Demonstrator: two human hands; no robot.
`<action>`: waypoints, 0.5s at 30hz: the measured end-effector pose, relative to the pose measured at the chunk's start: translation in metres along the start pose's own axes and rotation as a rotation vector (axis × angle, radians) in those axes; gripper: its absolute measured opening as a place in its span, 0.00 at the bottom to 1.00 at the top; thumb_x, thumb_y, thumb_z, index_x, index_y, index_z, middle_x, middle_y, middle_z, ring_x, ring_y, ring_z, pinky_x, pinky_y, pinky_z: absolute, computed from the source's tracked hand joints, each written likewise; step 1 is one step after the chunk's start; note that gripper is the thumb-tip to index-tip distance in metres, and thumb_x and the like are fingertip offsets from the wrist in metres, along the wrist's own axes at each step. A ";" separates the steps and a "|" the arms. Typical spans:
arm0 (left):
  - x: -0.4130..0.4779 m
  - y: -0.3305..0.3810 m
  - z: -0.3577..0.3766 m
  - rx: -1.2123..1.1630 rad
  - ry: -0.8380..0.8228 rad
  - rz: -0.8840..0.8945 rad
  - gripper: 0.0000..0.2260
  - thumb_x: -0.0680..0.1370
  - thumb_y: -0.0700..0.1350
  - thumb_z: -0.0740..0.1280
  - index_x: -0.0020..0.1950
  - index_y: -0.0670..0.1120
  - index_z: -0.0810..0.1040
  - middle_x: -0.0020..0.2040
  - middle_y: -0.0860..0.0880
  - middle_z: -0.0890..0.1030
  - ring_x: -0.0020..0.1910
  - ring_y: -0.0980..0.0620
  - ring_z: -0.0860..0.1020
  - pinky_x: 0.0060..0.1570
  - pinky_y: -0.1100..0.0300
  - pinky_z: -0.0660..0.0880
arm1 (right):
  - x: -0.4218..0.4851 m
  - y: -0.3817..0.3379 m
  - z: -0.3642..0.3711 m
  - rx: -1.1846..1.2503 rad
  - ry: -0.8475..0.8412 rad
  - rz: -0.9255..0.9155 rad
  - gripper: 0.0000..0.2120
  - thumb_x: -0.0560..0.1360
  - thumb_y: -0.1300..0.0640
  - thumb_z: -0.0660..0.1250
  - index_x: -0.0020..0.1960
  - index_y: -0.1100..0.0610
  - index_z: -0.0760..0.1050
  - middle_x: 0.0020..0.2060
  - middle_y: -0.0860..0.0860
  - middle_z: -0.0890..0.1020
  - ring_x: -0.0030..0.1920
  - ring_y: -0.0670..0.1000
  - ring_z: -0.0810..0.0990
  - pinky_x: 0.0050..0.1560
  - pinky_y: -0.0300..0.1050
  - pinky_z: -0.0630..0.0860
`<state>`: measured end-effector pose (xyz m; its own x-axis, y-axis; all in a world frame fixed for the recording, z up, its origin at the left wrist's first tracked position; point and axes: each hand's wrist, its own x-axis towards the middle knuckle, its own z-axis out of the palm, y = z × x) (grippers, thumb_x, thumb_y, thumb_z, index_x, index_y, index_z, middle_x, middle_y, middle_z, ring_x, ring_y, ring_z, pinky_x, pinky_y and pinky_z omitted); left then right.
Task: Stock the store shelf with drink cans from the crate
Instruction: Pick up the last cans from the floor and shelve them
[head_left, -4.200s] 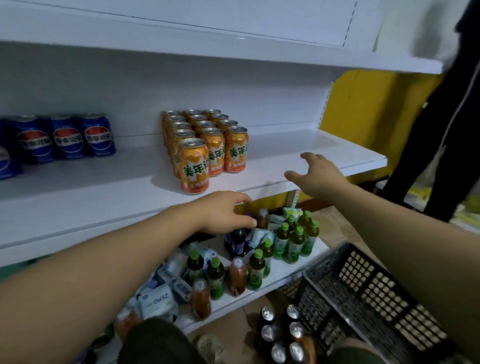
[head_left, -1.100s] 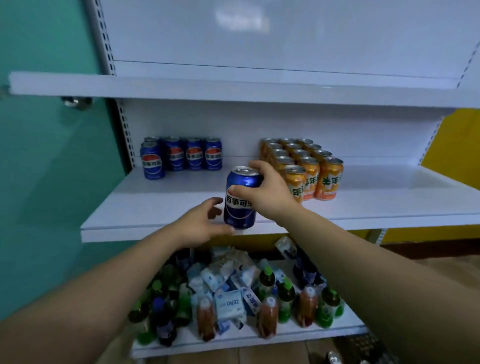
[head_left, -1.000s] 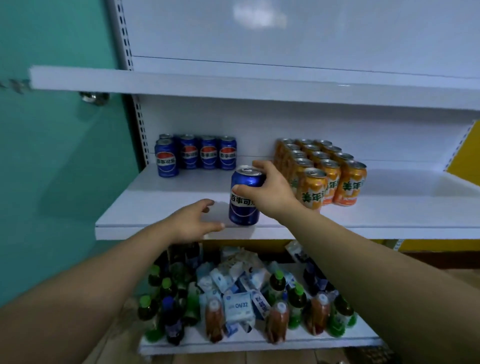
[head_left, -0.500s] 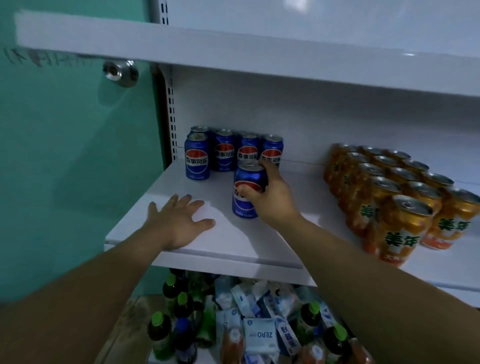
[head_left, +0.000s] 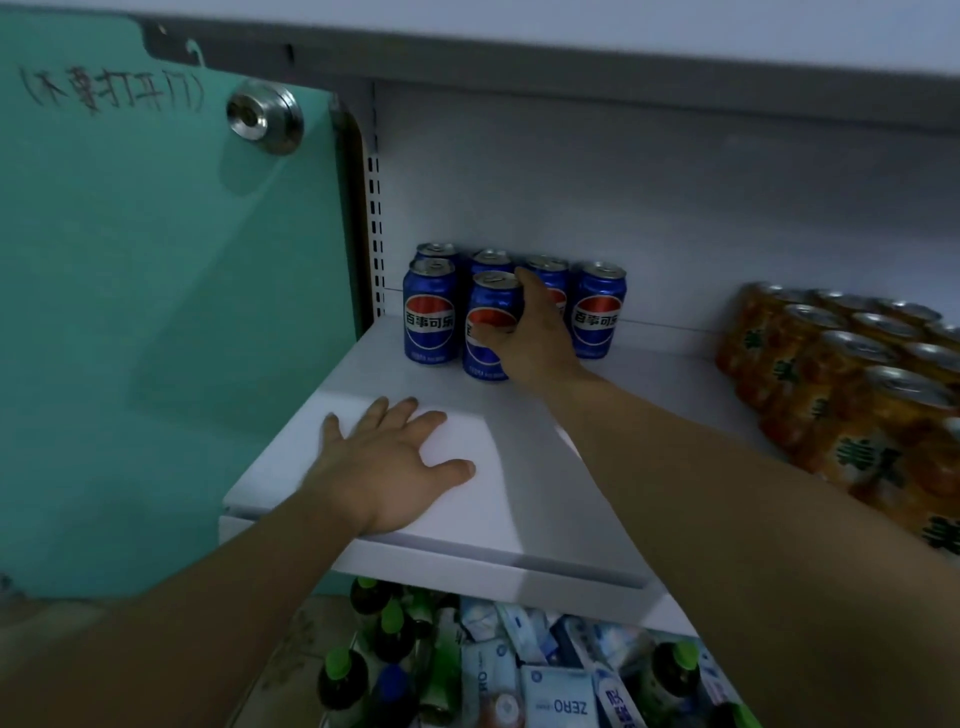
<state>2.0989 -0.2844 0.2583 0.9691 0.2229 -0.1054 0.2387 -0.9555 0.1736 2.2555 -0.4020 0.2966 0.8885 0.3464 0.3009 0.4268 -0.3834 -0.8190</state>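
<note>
Head view: a blue can (head_left: 488, 327) with a red-and-white emblem is held upright by the right grip (head_left: 524, 338) on the shelf (head_left: 519, 493). It has been moved farther back, beside the far-left stocked cans (head_left: 430, 312). The left grip (head_left: 384, 467) is laid flat, fingers spread.

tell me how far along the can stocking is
Done: blue cola cans and a block of orange drink cans stand on the white metal shelf. In hand: the right hand grips another blue can beside them; the left hand rests flat on the shelf. Left: crate out of view, so unknown.
</note>
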 end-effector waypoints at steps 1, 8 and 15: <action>0.000 0.000 0.000 -0.001 0.001 0.001 0.34 0.74 0.71 0.49 0.77 0.61 0.47 0.78 0.57 0.44 0.77 0.54 0.41 0.73 0.40 0.38 | 0.003 0.001 0.002 0.002 0.008 -0.003 0.41 0.74 0.51 0.72 0.78 0.48 0.50 0.74 0.51 0.63 0.72 0.54 0.65 0.68 0.49 0.65; -0.001 0.000 -0.001 -0.001 0.000 0.005 0.33 0.75 0.71 0.49 0.77 0.61 0.47 0.78 0.57 0.44 0.77 0.54 0.41 0.73 0.40 0.38 | 0.019 0.007 0.010 0.003 0.018 -0.008 0.41 0.74 0.51 0.71 0.78 0.47 0.49 0.74 0.52 0.62 0.72 0.54 0.65 0.68 0.50 0.66; -0.001 -0.001 0.000 0.000 0.009 -0.001 0.33 0.74 0.71 0.49 0.77 0.61 0.48 0.79 0.57 0.45 0.77 0.54 0.42 0.73 0.40 0.39 | 0.015 0.006 0.009 -0.001 -0.014 0.021 0.45 0.74 0.53 0.71 0.79 0.49 0.44 0.75 0.51 0.62 0.73 0.53 0.64 0.69 0.50 0.64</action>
<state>2.0979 -0.2841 0.2583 0.9693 0.2260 -0.0967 0.2401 -0.9551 0.1737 2.2696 -0.3913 0.2915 0.8950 0.3501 0.2765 0.4080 -0.3917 -0.8247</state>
